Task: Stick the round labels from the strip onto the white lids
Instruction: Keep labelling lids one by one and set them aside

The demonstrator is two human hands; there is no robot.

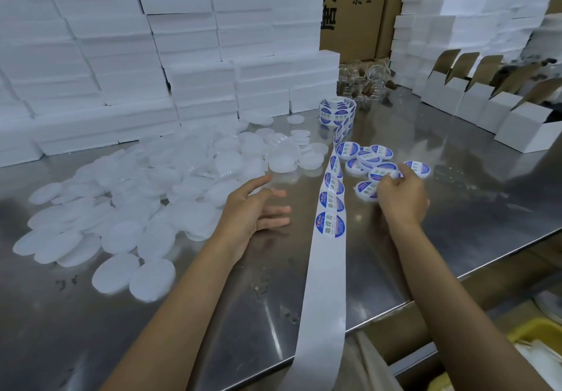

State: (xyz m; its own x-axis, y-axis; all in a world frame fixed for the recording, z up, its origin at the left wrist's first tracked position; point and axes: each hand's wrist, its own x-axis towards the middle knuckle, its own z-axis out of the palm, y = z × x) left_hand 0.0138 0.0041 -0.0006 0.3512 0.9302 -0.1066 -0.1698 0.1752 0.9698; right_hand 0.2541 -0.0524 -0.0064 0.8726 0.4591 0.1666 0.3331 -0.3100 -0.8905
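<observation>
Strip (330, 205): white backing, round blue-white labels, runs mid-counter (456, 208) over the near edge. Plain white lids (146, 205) heaped left. Left grip (255, 208) fingers spread, empty. Right grip (401, 193) pinches a labelled lid (383, 173).

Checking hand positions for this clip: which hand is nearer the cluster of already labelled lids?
Right. The right hand is at the labelled lids, its fingers touching one. The left hand hovers open on the other side of the label strip, beside the plain white lids.
</observation>
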